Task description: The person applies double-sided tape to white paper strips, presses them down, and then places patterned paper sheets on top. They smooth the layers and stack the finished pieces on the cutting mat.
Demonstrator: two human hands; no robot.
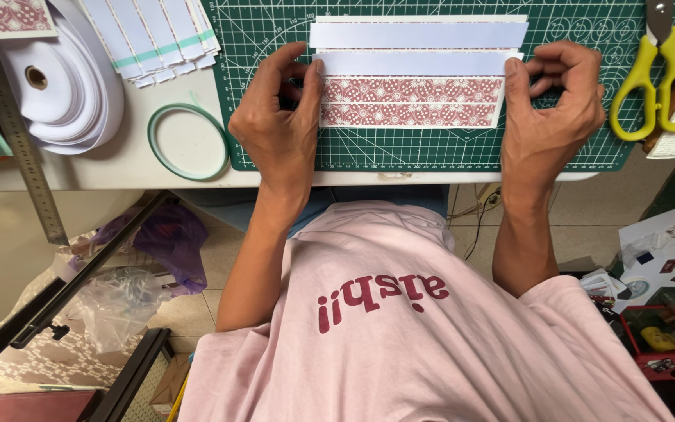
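Observation:
A red-and-white patterned paper sheet [412,101] lies on a green cutting mat [400,152]. Two white paper strips cross it: the nearer white strip [414,63] and a farther white strip [419,34]. My left hand [279,121] pinches the left end of the nearer strip between thumb and fingers. My right hand [552,109] pinches its right end at the sheet's edge. Both hands rest on the mat.
Yellow-handled scissors [662,74] lie at the mat's right edge. A thin tape ring [189,141], a white tape roll [48,78], a stack of striped white strips [154,35] and a metal ruler [21,148] sit on the white table to the left. Bags and boxes lie on the floor.

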